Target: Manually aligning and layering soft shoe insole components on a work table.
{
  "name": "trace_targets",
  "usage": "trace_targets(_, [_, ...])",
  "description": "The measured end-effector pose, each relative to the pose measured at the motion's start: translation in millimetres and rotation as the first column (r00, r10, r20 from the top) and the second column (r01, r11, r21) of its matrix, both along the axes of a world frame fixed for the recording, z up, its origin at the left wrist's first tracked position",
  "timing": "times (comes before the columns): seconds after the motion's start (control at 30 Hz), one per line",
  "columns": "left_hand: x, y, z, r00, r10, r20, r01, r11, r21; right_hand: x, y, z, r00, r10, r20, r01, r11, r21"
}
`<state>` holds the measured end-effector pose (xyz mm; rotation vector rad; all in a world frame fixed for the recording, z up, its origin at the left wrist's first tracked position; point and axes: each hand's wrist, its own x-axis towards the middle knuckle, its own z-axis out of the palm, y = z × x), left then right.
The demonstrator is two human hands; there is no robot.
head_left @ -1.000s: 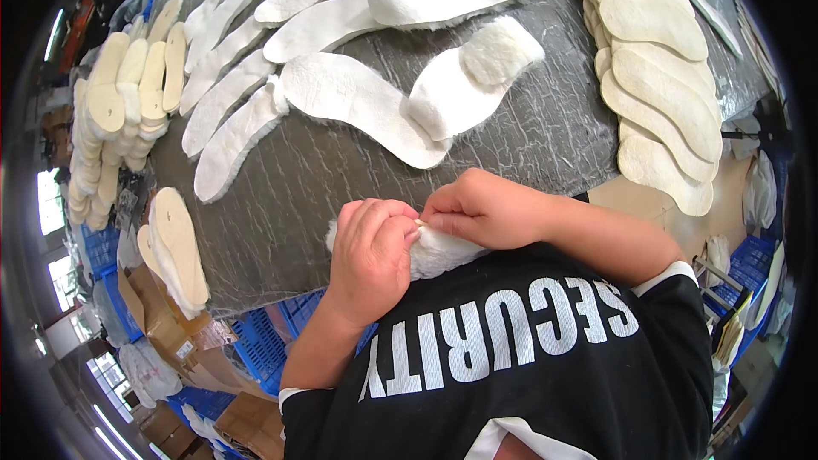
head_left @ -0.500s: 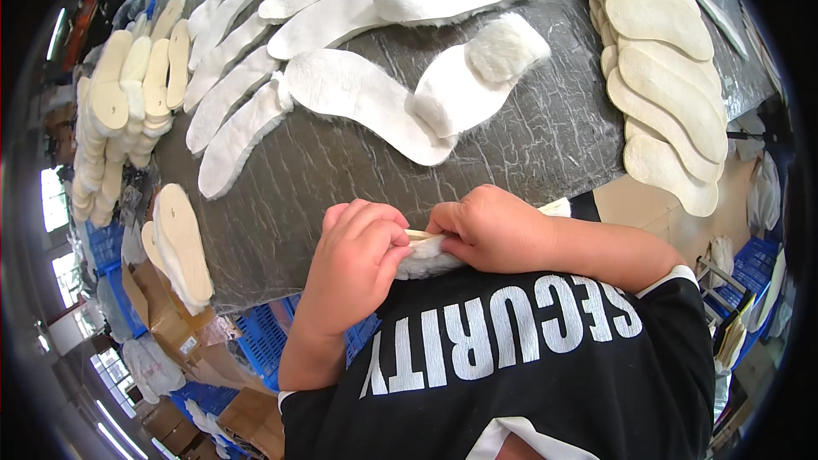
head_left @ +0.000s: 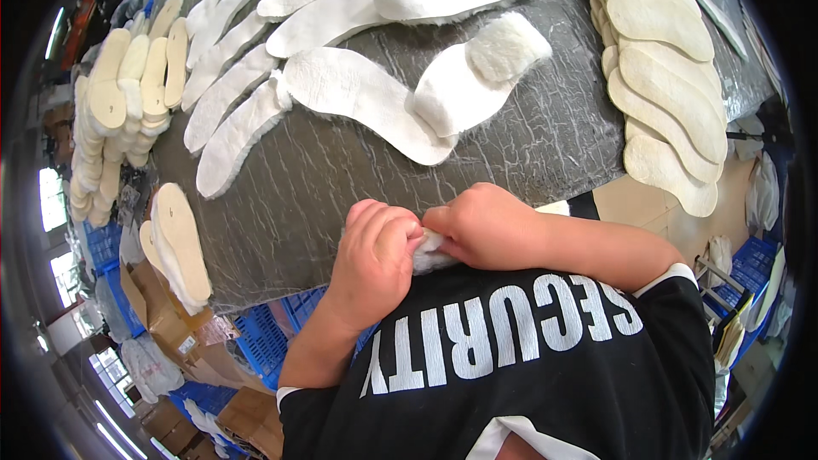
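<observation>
Close against my black shirt, at the table's near edge, I hold a fluffy white insole [head_left: 433,258]. My left hand [head_left: 375,251] is closed, its fingers bent and pinching the insole's left part. Right beside it, the fingertips of my right hand [head_left: 481,226] press down on the same piece. Both hands hide most of the insole; only white fleece shows below and between them. Farther up the table, white fleece insole pieces [head_left: 358,98] lie spread out, some overlapping. One piece [head_left: 477,77] is folded, with its furry side showing at one end.
Overlapping cream insoles [head_left: 665,77] line the table's right side. Stacked insoles [head_left: 106,111] stand at the left edge, with a smaller pile [head_left: 181,243] nearer me. Below the dark table [head_left: 281,230] are blue crates [head_left: 260,341] and a cardboard box [head_left: 170,315].
My left hand has shifted right, up against my right hand, and its fingers have curled in more. The pale strip that showed between the hands is now covered.
</observation>
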<state>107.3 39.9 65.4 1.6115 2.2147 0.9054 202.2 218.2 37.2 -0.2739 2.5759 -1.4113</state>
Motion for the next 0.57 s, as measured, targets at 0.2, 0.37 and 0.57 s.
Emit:
trace_targets(0.2, [-16,-14,13,0.913,0.26,0.314,-0.295,0.953,0.069,3,-1,-5,0.994,-0.081,-0.067,0.08,0.997,-0.016])
trace_targets(0.37, [-13,-15,18,0.991,0.13,0.004,-0.13,0.991,-0.01,5,-4,-8,0.991,-0.076,-0.108,0.075,0.997,-0.013])
trace_targets(0.57, [-12,-18,20,0.988,0.146,0.054,-0.144,0.989,-0.034,6,-4,-8,0.983,-0.066,-0.171,0.064,0.998,-0.016])
